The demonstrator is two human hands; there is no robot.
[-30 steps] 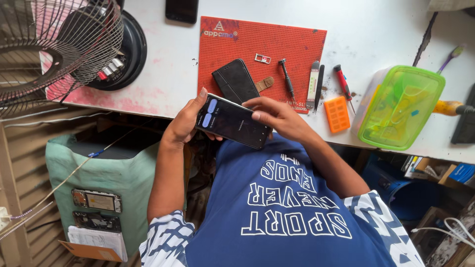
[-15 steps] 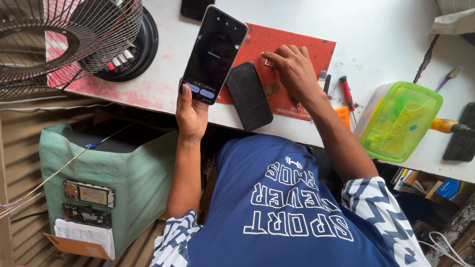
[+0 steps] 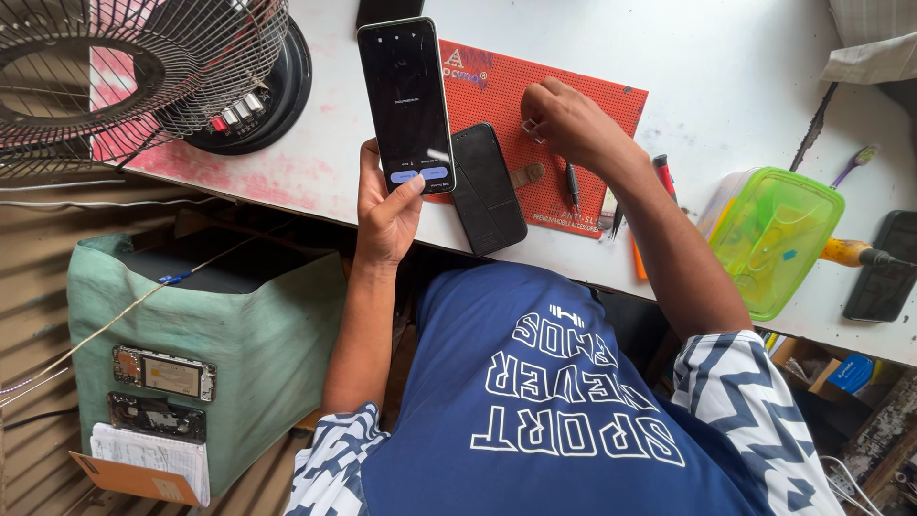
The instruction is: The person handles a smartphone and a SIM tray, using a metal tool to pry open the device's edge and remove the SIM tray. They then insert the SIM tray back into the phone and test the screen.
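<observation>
Head view, left hand [image 3: 385, 215]: closed around the lower end of a black smartphone [image 3: 406, 100], thumb resting on the lit screen near its bottom edge.
Head view, smartphone: held upright above the near edge of the white table [image 3: 745, 86], screen facing the camera, overlapping the left edge of the red work mat [image 3: 554, 115].
Head view, right hand [image 3: 564, 124]: fingers pinched together on a small metal part [image 3: 531, 127] over the red work mat; the part is too small to identify.
Head view, red work mat: lies flat on the table; a black phone case [image 3: 487, 186] rests on its near left corner, partly overhanging the table edge.
Head view, tools: a black-handled driver [image 3: 571, 182] lies on the mat just right of the case; a red-handled tool [image 3: 663, 172] lies beside the forearm.
Head view, green container [image 3: 774, 239]: translucent lidded plastic box at the right table edge; small items show through the lid, not identifiable.
Head view, second phone [image 3: 884, 268]: dark, flat on the table right of the container, with a yellow-handled tool [image 3: 850, 253] between them.
Head view, fan [image 3: 143, 67]: wire-guard fan at the table's left end.
Head view, green fabric-covered box [image 3: 205, 344]: stands below the table; phone boards [image 3: 162, 375] and papers sit in its front pocket.
</observation>
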